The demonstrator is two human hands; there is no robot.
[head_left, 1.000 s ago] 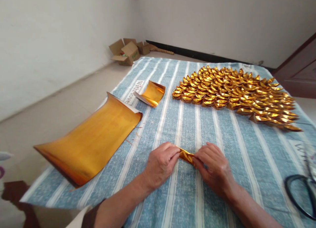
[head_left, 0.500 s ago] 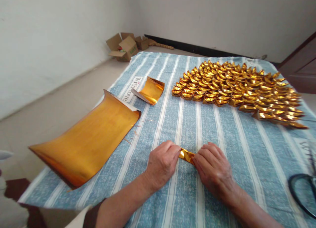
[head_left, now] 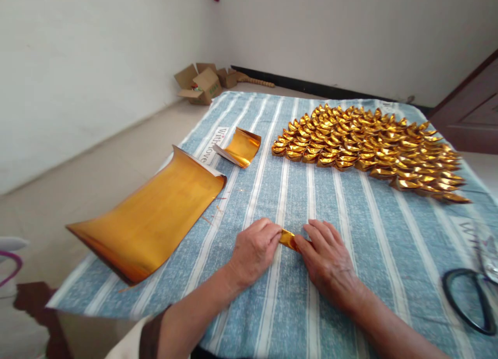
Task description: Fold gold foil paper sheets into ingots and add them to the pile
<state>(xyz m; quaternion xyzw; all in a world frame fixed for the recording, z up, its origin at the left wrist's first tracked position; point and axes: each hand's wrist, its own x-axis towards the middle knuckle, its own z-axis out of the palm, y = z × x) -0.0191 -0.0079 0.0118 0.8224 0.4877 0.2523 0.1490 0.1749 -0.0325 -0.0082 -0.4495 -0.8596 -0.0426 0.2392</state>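
we see a small folded gold foil piece (head_left: pixel 288 239) lying near the front of the table (head_left: pixel 350 255), pinched at its left end by our left hand (head_left: pixel 254 249) and pressed at its right end by the fingertips of our right hand (head_left: pixel 324 255), so both hands are grasping it; pinning it flat against the cloth seems to keep the crease sharp. the foil is thin, shiny and stiff enough to hold a fold. the blue and white striped cloth (head_left: pixel 272 188) beneath looks coarse and soft. to the left a large curled gold sheet (head_left: pixel 151 219) arches up, a smaller curled sheet (head_left: pixel 241 147) beyond it. far right, a heap of folded gold ingots (head_left: pixel 369 143) lies in overlapping rows. black-handled scissors (head_left: pixel 469 299) rest at the near right edge.
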